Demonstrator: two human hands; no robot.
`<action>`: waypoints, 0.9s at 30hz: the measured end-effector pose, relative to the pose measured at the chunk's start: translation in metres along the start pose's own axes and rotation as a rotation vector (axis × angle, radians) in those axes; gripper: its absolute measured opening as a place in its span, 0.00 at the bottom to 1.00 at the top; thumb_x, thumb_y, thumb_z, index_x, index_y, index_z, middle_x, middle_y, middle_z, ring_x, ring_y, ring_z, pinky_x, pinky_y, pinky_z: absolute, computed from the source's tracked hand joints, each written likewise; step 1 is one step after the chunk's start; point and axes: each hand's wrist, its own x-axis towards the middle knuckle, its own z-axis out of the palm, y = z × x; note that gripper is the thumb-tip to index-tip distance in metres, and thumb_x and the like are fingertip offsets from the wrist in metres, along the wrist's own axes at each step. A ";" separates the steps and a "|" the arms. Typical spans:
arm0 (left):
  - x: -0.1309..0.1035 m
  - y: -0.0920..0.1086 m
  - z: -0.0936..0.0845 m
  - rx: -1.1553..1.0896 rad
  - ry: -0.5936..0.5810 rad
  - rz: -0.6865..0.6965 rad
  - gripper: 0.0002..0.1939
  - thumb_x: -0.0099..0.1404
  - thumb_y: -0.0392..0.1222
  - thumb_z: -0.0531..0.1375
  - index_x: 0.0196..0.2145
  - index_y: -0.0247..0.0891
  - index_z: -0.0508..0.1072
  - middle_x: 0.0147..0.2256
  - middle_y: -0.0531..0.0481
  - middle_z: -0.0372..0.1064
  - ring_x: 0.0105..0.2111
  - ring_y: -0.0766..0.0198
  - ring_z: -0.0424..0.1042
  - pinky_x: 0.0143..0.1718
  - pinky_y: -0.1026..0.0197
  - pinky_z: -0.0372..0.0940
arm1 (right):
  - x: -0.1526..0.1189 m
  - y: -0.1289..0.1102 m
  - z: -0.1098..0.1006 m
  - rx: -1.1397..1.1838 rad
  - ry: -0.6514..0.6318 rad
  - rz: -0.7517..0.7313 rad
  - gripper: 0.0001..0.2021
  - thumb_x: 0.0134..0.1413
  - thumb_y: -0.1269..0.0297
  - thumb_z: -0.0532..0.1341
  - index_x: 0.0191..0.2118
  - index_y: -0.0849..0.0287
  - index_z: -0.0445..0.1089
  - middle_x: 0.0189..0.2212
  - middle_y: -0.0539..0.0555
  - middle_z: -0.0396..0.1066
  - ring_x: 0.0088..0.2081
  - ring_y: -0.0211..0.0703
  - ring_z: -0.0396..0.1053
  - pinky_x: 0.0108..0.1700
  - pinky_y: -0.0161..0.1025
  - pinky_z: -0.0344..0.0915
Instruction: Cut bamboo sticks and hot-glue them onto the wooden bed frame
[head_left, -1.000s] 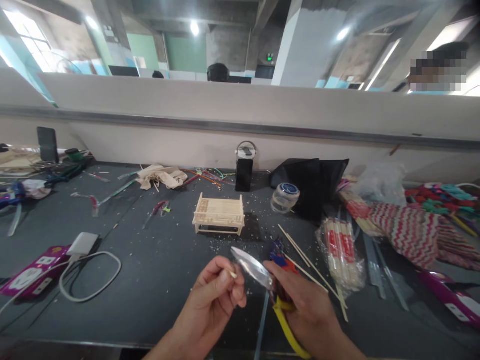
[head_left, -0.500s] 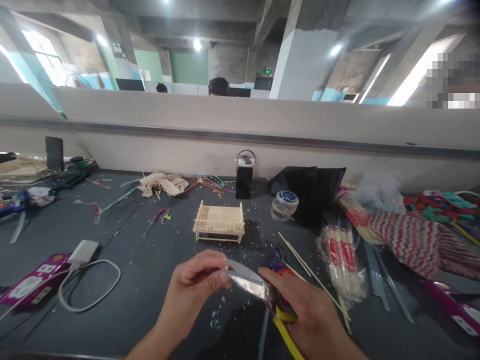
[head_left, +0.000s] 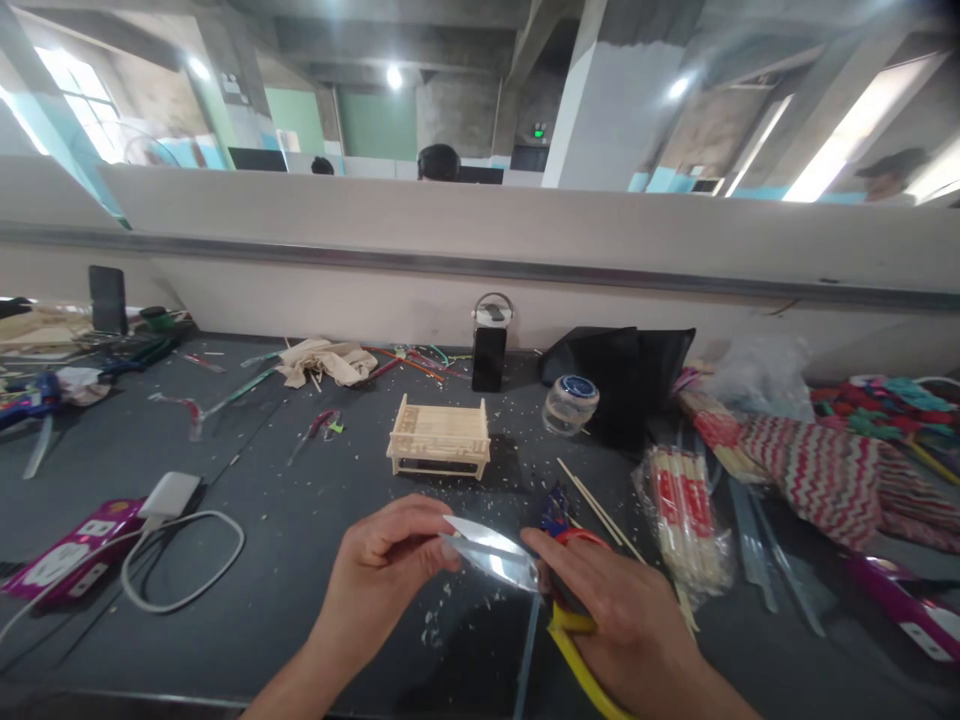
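My right hand [head_left: 619, 610] is wrapped round yellow-handled scissors [head_left: 574, 640]. The shiny blades point left, their tips slightly apart. My left hand [head_left: 397, 550] is closed in a pinch right at the blade tips; whatever it holds is too small and too covered by the fingers to name. Just beyond the hands stands a small frame built of pale wooden sticks [head_left: 439, 435], upright on the dark table. Behind my right hand lies a blue and red tool [head_left: 556, 510], partly hidden. Thin wooden sticks [head_left: 592, 500] lie beside it.
Bagged sticks [head_left: 682, 500], a lidded jar [head_left: 570, 405] and a black bag [head_left: 622, 380] are at right. A phone [head_left: 488, 360] leans at the back. A purple power strip [head_left: 71, 550] with a white cable [head_left: 240, 535] lies left. Pale scraps dot the table [head_left: 300, 620].
The scissor blades have turned slightly, and their tips now show a gap. Both hands stay in nearly the same place. The view has tilted a little downward.
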 end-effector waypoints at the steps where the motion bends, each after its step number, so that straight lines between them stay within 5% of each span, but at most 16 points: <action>1: 0.000 -0.001 -0.001 0.015 -0.003 0.001 0.03 0.51 0.34 0.68 0.27 0.40 0.81 0.32 0.47 0.73 0.25 0.64 0.72 0.27 0.63 0.69 | -0.001 0.000 0.000 0.008 -0.006 -0.002 0.22 0.49 0.74 0.52 0.51 0.61 0.67 0.25 0.52 0.72 0.24 0.41 0.71 0.26 0.36 0.68; 9: 0.000 0.001 -0.001 0.108 -0.005 -0.018 0.04 0.50 0.33 0.68 0.25 0.41 0.81 0.32 0.48 0.73 0.24 0.64 0.72 0.26 0.64 0.68 | -0.004 0.003 -0.004 -0.071 -0.029 -0.051 0.30 0.39 0.77 0.52 0.53 0.63 0.65 0.26 0.53 0.72 0.24 0.41 0.70 0.25 0.35 0.67; 15: -0.002 -0.006 -0.001 0.097 -0.064 -0.055 0.02 0.52 0.35 0.67 0.24 0.41 0.80 0.30 0.48 0.72 0.22 0.66 0.70 0.24 0.65 0.66 | -0.013 0.002 0.000 0.085 -0.076 -0.004 0.26 0.39 0.78 0.52 0.49 0.59 0.66 0.27 0.50 0.75 0.26 0.39 0.72 0.28 0.33 0.67; 23: 0.018 -0.043 -0.011 0.121 -0.114 -0.214 0.07 0.60 0.42 0.62 0.32 0.34 0.75 0.25 0.50 0.72 0.22 0.68 0.68 0.30 0.65 0.62 | -0.037 0.061 -0.005 -0.171 -0.161 0.616 0.14 0.53 0.60 0.60 0.45 0.55 0.71 0.32 0.52 0.79 0.29 0.47 0.77 0.27 0.37 0.69; 27: 0.038 -0.062 -0.010 0.144 -0.176 -0.186 0.10 0.63 0.45 0.59 0.34 0.34 0.71 0.26 0.52 0.69 0.20 0.70 0.66 0.27 0.66 0.60 | -0.046 0.100 -0.009 -0.157 -0.244 0.735 0.17 0.54 0.60 0.59 0.49 0.59 0.70 0.39 0.57 0.78 0.37 0.49 0.77 0.36 0.39 0.70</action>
